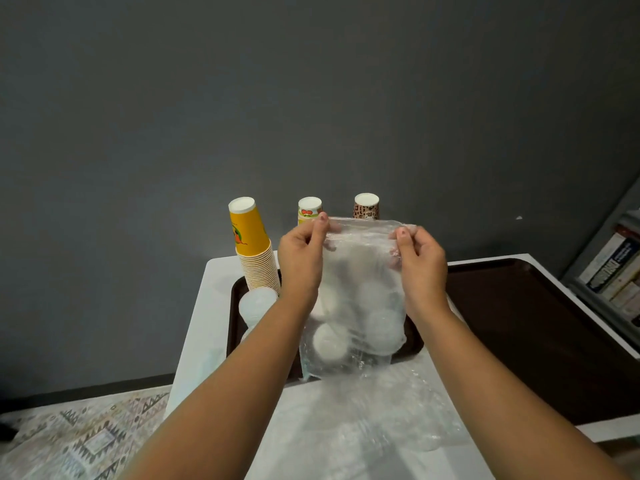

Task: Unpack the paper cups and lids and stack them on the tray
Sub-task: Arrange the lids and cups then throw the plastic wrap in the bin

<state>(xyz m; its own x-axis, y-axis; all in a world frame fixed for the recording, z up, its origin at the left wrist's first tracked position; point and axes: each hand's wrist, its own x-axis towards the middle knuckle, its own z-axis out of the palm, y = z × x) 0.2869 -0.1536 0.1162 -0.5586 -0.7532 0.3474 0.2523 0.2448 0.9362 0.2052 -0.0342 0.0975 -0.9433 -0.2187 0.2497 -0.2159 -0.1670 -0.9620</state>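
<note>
Standing at the far left of the brown tray [519,306] on the white table [194,341]: a tall stack of yellow paper cups [254,247], upside down, with a short pile of clear lids [256,304] just near of it. Peeking out behind the hands, two more inverted cup stacks, one fruit-printed [309,209] and one leopard-printed [366,205]. Pinching the left top corner of a clear plastic bag [360,296] with the left hand [301,261], thumb pressed against fingers on the film. Hanging inside the bag above the tray, white lids [329,342], loose and jumbled. Pinching the right top corner likewise with the right hand [420,261], likely pulling the mouth apart. Risking, probably, a sudden tear of the thin film and lids spilling off the table, or a swinging bag knocking over the tall yellow stack close beside the left wrist.
</note>
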